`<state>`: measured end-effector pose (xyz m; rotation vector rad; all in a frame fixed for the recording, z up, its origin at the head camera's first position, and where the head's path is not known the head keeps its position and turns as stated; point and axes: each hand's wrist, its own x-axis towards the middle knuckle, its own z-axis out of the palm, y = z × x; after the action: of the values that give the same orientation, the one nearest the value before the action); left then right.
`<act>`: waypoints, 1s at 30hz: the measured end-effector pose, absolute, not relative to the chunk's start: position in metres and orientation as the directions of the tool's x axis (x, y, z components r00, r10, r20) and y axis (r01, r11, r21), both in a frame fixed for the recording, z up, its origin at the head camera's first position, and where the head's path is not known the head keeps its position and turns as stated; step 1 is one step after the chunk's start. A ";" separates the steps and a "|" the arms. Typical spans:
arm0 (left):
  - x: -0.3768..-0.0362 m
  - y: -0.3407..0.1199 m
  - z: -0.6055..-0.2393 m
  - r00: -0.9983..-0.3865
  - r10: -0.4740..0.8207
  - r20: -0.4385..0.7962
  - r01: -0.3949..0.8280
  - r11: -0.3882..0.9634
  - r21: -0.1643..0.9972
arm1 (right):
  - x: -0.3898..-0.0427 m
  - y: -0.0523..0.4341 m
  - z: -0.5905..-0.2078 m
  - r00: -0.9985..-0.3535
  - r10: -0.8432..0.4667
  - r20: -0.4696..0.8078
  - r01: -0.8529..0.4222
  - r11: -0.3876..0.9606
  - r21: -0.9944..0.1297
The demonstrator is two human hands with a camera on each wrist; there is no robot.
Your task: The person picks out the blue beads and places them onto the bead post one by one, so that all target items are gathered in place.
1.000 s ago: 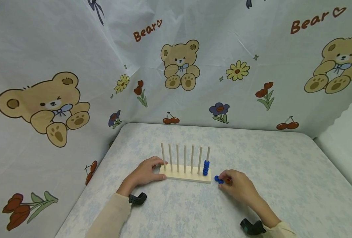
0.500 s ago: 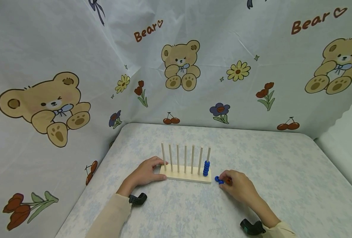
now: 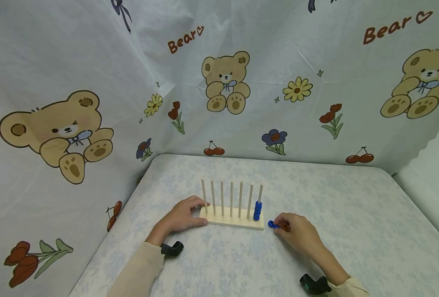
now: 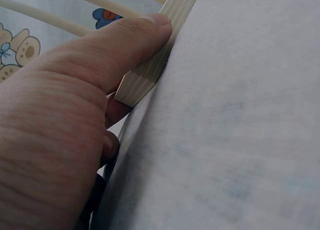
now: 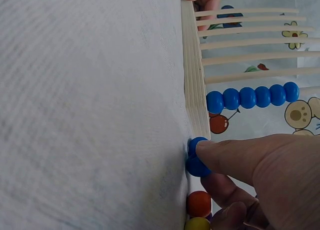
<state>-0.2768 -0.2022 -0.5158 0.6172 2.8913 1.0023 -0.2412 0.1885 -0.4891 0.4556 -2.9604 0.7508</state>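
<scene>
Closest to me on the head view, I see two cream sleeves, each with a black wrist camera mount [image 3: 172, 248] strapped on. From here I take the wooden peg rack [image 3: 231, 218] as my landmark.

My right hand [image 3: 297, 235] sits just right of the rack's near right corner. Its thumb and a finger pinch a blue bead [image 5: 198, 157] lying on the table, right beside the rack's base; the wrist view shows what looks like two blue beads touching there. Further into that hand, against the curled fingers, lie an orange bead [image 5: 199, 203] and a yellow bead [image 5: 197, 223]; whether the fingers actually grip these two I cannot tell.

My left hand [image 3: 182, 215] is at the rack's left end. The thumb [image 4: 120, 45] presses along the near edge of the wooden base and the fingers curl round the far side, so it is grasping the rack.

On the rack itself stand seven upright pegs. The rightmost peg carries a stack of five blue beads [image 3: 257, 210]; the other six are bare.

The rack rests on a table [image 3: 338, 206] covered with a pale blue floral cloth.

Behind the rack hangs a white curtain [image 3: 278, 49] printed with teddy bears, flowers and cherries. The word "Bear" with a small heart [image 3: 184, 40] reads up left of the rack, and again up at far right.
</scene>
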 end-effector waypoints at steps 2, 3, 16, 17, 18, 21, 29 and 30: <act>-0.277 -0.202 -0.516 -0.920 0.376 0.110 0.363 0.714 0.598 | -0.241 0.188 -0.489 -0.956 -0.266 0.122 -0.292 0.841 -0.455; -0.277 -0.202 -0.516 -0.920 0.377 0.110 0.364 0.715 0.597 | -0.241 0.188 -0.489 -0.957 -0.265 0.120 -0.290 0.842 -0.455; -0.278 -0.203 -0.519 -0.926 0.366 0.096 0.347 0.719 0.603 | -0.242 0.187 -0.488 -0.959 -0.258 0.118 -0.284 0.845 -0.453; -0.278 -0.203 -0.519 -0.927 0.363 0.095 0.344 0.720 0.603 | -0.242 0.188 -0.488 -0.958 -0.259 0.120 -0.285 0.844 -0.454; -0.278 -0.203 -0.519 -0.927 0.362 0.097 0.344 0.719 0.604 | -0.241 0.188 -0.488 -0.958 -0.261 0.120 -0.287 0.843 -0.455; -0.278 -0.203 -0.520 -0.928 0.359 0.098 0.342 0.718 0.606 | -0.241 0.188 -0.487 -0.957 -0.264 0.119 -0.288 0.840 -0.459; -0.278 -0.203 -0.519 -0.930 0.356 0.092 0.336 0.722 0.604 | -0.240 0.188 -0.482 -0.956 -0.261 0.130 -0.292 0.842 -0.454; -0.278 -0.203 -0.519 -0.930 0.356 0.091 0.336 0.723 0.604 | -0.240 0.188 -0.481 -0.955 -0.261 0.137 -0.295 0.843 -0.450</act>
<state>-0.2782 -0.2033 -0.5193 0.5796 2.8870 1.0020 -0.2397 0.1881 -0.4811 0.4457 -2.9483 0.7372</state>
